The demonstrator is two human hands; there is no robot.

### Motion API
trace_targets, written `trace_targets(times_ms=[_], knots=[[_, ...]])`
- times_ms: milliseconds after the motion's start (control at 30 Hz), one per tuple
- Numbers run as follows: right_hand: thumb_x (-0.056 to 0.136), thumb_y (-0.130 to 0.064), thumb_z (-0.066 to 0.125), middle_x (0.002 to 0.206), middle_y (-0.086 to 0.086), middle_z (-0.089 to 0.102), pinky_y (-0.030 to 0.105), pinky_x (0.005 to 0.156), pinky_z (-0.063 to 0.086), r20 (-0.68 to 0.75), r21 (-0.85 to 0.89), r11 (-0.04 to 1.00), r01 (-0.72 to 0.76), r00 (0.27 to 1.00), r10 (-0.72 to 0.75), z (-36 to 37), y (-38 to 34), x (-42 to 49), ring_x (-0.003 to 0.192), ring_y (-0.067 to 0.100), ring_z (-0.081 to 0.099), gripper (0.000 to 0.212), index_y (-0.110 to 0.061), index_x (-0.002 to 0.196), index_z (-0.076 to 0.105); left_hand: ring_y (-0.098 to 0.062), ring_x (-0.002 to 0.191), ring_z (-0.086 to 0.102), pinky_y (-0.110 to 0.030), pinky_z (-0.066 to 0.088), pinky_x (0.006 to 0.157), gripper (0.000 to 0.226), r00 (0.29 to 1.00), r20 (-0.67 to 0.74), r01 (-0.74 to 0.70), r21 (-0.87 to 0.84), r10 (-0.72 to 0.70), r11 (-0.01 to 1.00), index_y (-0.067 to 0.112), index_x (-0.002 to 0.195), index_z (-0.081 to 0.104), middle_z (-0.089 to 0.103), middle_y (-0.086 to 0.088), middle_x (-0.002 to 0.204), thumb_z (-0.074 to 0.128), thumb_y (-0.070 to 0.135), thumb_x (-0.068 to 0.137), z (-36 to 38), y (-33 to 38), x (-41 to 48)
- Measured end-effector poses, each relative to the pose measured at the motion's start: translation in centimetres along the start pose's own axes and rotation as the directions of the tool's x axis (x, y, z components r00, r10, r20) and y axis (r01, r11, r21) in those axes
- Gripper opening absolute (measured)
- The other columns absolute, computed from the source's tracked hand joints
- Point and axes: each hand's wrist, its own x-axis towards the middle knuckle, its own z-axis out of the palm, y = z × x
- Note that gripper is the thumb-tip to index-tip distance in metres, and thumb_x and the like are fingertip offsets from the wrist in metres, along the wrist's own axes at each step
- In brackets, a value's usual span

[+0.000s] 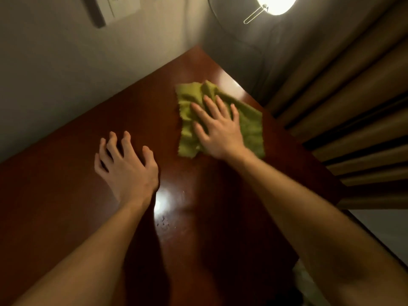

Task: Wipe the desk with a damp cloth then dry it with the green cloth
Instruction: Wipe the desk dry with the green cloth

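Observation:
A green cloth (249,124) lies crumpled on the far right part of the dark red-brown wooden desk (66,195). My right hand (218,129) presses flat on the cloth with fingers spread. My left hand (125,164) rests on the bare desk to the left of the cloth, fingertips down and fingers bent apart, holding nothing. No other cloth is in view.
A lit lamp (273,3) stands at the far corner. Brown pleated curtains (353,107) hang along the desk's right edge. A wall (66,74) borders the desk's left side. Small specks (163,221) show in the glare near the middle of the desk.

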Motion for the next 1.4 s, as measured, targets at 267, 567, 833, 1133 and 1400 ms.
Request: trace_targets(times_ms=[267,567,833,1133,1400], knots=[[0.104,-0.063,0.020,0.172,-0.003,0.013,0.053,0.127,0.006,-0.027,0.034,0.969,-0.246,0.969,0.247,-1.4,9.0,-6.3,0.159,0.020,0.005,0.061,-0.041,0.161,0.020,-0.033,0.156,0.019,-0.060,0.018,0.123,0.057,1.000,-0.001,-0.002,0.001,0.002,1.000,0.018,0.152,0.041,0.032,-0.014,0.164,0.042,0.046,0.103,-0.1,0.4,0.1],[0.104,-0.063,0.027,0.171,-0.005,0.015,0.054,0.126,0.008,-0.018,-0.001,0.950,-0.311,0.950,0.311,-0.2,6.5,-21.7,0.159,0.022,0.006,0.058,-0.045,0.160,0.022,-0.035,0.155,0.021,-0.061,0.016,0.122,0.060,1.000,-0.025,-0.014,-0.019,0.013,1.000,0.018,0.150,0.044,0.034,-0.015,0.162,0.039,0.049,0.099,0.0,-0.1,0.0],[0.104,-0.063,0.014,0.171,0.001,0.017,0.053,0.127,0.006,-0.117,0.018,0.801,-0.599,0.794,0.597,-0.8,14.6,-20.0,0.158,0.024,0.009,0.062,-0.040,0.161,0.022,-0.036,0.154,0.023,-0.061,0.017,0.122,0.061,0.998,-0.054,-0.008,-0.025,0.007,1.000,0.019,0.148,0.044,0.034,-0.014,0.162,0.035,0.050,0.096,0.7,0.1,0.2],[0.101,-0.057,0.037,0.173,0.002,0.007,0.064,0.123,0.010,0.092,0.029,0.999,0.024,0.995,-0.027,1.2,-3.7,-31.2,0.158,0.034,-0.001,0.063,-0.045,0.160,0.020,-0.034,0.155,0.024,-0.057,0.018,0.123,0.061,0.998,-0.067,-0.020,-0.009,0.020,1.000,0.016,0.151,0.047,0.036,-0.014,0.163,0.037,0.046,0.099,0.5,-0.1,-0.1],[0.099,-0.059,0.037,0.168,0.001,0.027,0.058,0.123,0.012,-0.035,0.042,0.999,0.000,0.999,0.001,1.6,-2.2,-20.0,0.158,0.030,0.014,0.061,-0.041,0.157,0.035,-0.032,0.155,0.024,-0.055,0.017,0.124,0.060,0.998,-0.064,0.003,0.009,-0.002,1.000,0.021,0.151,0.046,0.037,-0.010,0.162,0.036,0.048,0.098,0.5,0.2,0.1]])
